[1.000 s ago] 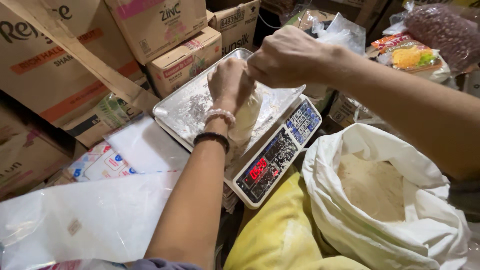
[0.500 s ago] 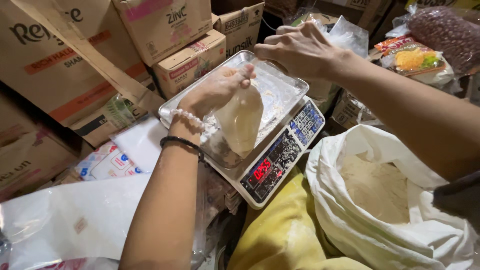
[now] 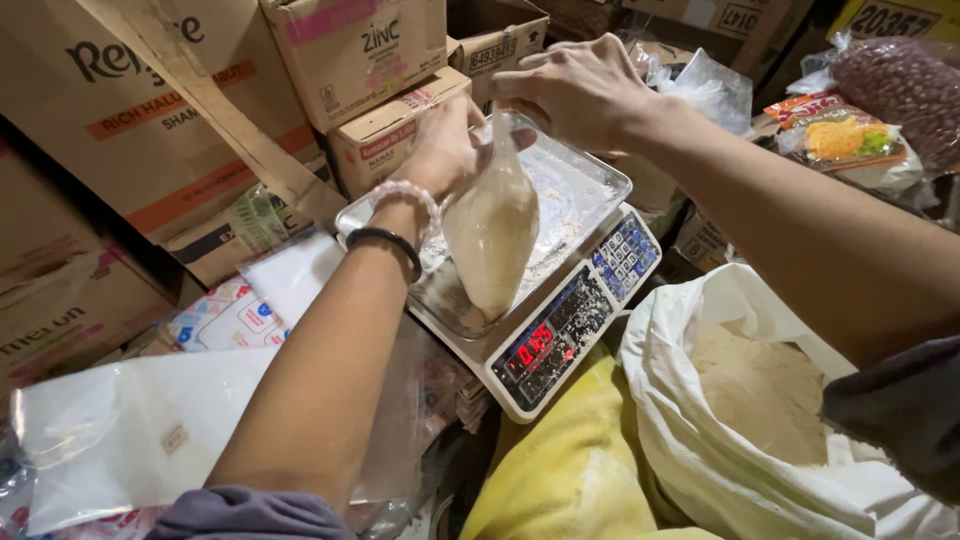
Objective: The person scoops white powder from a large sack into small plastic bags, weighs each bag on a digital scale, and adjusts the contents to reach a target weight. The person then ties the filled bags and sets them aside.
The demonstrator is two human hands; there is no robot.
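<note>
Scanning left: cardboard boxes (image 3: pixel 150 130) stood stacked behind, with loose clear plastic bags (image 3: pixel 130 430) lying flat below them.
Left hand: I saw my left hand (image 3: pixel 440 150) closed around the neck of the small clear bag of pale powder (image 3: pixel 492 235), beaded and black bracelets on the wrist.
Bag: it hung lifted over the steel pan (image 3: pixel 580 195) of the digital scale (image 3: pixel 560 335), long axis near upright, neck at the top, belly low over the pan.
Key relation: the neck lay between both hands, the left gripping just below, the right just above.
Right hand: my right hand (image 3: pixel 580 90) was curled, fingers pinching the bag's top.
Far right: the open white sack of powder (image 3: pixel 760 400) sat beside the scale.
</note>
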